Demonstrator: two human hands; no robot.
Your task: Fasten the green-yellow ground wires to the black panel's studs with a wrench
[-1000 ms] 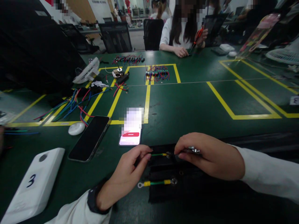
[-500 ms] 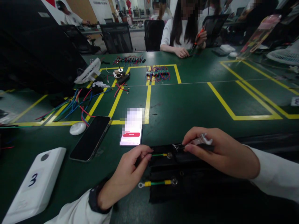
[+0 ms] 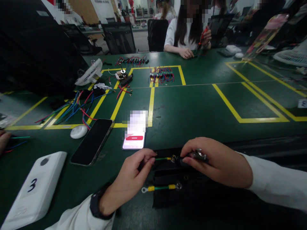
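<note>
My left hand point(image 3: 136, 172) pinches the left end of a short green wire point(image 3: 163, 158) with a yellow crimped terminal; that end is hidden by my fingers. The wire's other end meets a bolt at the upper part of a black bar-like piece point(image 3: 168, 199). In my right hand point(image 3: 213, 161) is a metal wrench point(image 3: 199, 154), gripped between thumb and fingers, its near jaw at or against that bolt. Below, a second green wire point(image 3: 160, 187) with yellow crimps is fixed by a bolt point(image 3: 178, 186), its free ring lug pointing left.
A lit phone point(image 3: 134, 140), a dark phone point(image 3: 93, 142), a white mouse-like object point(image 3: 79, 131) and a white power bank point(image 3: 35, 188) lie to the left. Loose wires point(image 3: 79, 105) spread behind them. Across the table sits a person point(image 3: 185, 38) holding a screwdriver.
My right hand has moved left and slightly down, bringing the wrench's jaw to the upper bolt. My left hand stays nearly still. Another person's hand now shows at the far left edge.
</note>
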